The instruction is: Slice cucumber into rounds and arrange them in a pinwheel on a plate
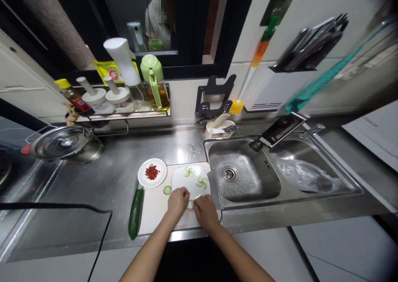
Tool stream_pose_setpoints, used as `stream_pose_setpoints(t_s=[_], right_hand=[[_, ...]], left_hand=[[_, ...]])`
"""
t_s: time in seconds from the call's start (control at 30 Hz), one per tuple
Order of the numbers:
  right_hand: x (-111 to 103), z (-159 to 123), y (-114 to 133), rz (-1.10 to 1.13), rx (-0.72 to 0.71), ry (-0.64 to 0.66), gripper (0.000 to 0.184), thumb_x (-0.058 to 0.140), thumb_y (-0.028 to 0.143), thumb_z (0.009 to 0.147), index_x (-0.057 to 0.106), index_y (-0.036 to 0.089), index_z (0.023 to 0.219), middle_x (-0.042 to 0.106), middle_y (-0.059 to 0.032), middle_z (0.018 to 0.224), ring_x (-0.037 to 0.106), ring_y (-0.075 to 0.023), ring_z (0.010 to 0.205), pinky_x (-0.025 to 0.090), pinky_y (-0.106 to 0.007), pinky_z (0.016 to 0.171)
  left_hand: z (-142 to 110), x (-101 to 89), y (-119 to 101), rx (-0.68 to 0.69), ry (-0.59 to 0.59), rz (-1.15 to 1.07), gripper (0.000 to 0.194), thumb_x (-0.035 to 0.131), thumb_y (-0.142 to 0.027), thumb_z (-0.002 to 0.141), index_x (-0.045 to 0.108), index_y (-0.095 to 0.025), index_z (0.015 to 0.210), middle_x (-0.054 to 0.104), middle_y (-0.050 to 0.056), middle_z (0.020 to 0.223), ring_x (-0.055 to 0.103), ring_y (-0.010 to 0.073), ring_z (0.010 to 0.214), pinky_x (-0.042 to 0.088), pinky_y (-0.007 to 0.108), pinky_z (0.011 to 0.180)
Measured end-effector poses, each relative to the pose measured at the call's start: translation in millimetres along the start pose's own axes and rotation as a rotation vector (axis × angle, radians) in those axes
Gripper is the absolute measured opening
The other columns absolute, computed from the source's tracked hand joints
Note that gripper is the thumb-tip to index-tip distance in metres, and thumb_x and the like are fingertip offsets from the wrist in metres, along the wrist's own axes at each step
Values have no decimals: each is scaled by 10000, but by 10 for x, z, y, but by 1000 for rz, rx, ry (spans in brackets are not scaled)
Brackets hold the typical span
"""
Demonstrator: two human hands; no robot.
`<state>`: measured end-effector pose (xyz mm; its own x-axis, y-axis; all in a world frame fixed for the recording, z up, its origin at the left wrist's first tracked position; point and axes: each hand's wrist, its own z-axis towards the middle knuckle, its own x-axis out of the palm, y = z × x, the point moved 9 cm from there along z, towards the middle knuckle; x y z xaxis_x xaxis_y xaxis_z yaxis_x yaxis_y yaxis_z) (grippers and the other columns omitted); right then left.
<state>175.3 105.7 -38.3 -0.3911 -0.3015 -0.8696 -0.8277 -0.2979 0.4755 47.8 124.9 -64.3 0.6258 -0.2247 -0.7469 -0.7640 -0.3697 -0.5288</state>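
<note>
A square white plate [190, 180] lies on a pale cutting board [152, 215]. Thin cucumber slices [202, 183] form two pinwheel shapes on its far part, and a few more lie at its near edge. My left hand [178, 201] is closed over the near left of the plate, a sliver of cucumber showing at its pinched fingertips. From the right, my right hand [205, 210] reaches in with curled fingers. Its fingertips touch the near slices, but whether they grip one is hidden. A round cucumber piece [167, 190] sits left of the plate.
A whole cucumber [136, 214] lies along the board's left edge, below a small round plate [161, 180] of chopped red bits. Right of the board are a knife blade [214, 189] and the sink [248, 178]. A lidded pot [83, 147] stands far left; a black cable [62, 206] crosses the counter.
</note>
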Motion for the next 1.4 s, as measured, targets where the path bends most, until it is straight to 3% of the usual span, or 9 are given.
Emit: stream_pose_setpoints(t_s=[0.13, 0.33, 0.6, 0.67, 0.8, 0.93, 1.1, 1.4], right_hand=[[8, -142, 48, 11, -134, -13, 264, 441, 162, 854, 632, 230, 1023, 614, -43, 1088, 415, -226, 1073, 321, -347, 874], [74, -220, 41, -24, -139, -1, 324, 447, 168, 849, 603, 233, 1126, 593, -43, 1171, 394, -249, 1108, 328, -380, 906], [76, -262, 39, -57, -198, -95, 334, 457, 167, 844, 604, 216, 1140, 592, -48, 1177, 384, -271, 1150, 330, -401, 938], [57, -268, 45, -59, -209, -117, 328, 466, 173, 842, 606, 220, 1135, 596, -49, 1170, 394, -267, 1144, 341, -400, 928], [16, -282, 63, -73, -222, -141, 349, 481, 162, 828, 597, 218, 1152, 603, -50, 1160, 402, -256, 1141, 356, -390, 921], [10, -311, 72, -87, -246, -149, 363, 483, 167, 825, 591, 217, 1168, 603, -57, 1166, 405, -252, 1143, 362, -388, 923], [40, -333, 61, -100, -263, -139, 384, 482, 164, 822, 584, 225, 1186, 600, -62, 1181, 412, -257, 1142, 366, -403, 920], [29, -324, 66, -64, -256, -124, 372, 456, 163, 840, 585, 212, 1186, 603, -53, 1184, 413, -271, 1138, 355, -420, 938]], left_hand=[[3, 18, -3, -2, -2, -10, 140, 514, -222, 766, 650, -190, 760, 663, 42, 789, 562, 150, 716, 326, 245, 621], [-7, 24, -24, -4, 5, 0, 133, 508, -219, 778, 637, -188, 770, 655, 47, 804, 564, 152, 741, 333, 246, 639], [-36, 1, -24, -23, -32, 90, 104, 509, -240, 812, 598, -186, 824, 620, 36, 827, 556, 149, 743, 321, 251, 613], [-61, -29, -52, 30, -57, 101, 133, 491, -248, 830, 606, -187, 806, 615, 39, 820, 551, 153, 746, 341, 258, 635], [-207, -115, -190, 287, -131, 97, 213, 432, -191, 856, 644, -190, 862, 630, 57, 834, 538, 184, 835, 387, 291, 751], [-403, -102, -227, 468, -161, 107, 329, 420, -84, 819, 657, -196, 1018, 647, 83, 1014, 507, 211, 940, 395, 349, 835], [-477, 40, -151, 462, -113, 138, 458, 457, -32, 766, 611, -224, 1152, 610, 78, 1178, 446, 241, 1040, 380, 408, 871], [-480, 41, -164, 455, -109, 145, 466, 443, -35, 776, 604, -226, 1170, 603, 85, 1193, 417, 254, 1056, 376, 422, 864]])
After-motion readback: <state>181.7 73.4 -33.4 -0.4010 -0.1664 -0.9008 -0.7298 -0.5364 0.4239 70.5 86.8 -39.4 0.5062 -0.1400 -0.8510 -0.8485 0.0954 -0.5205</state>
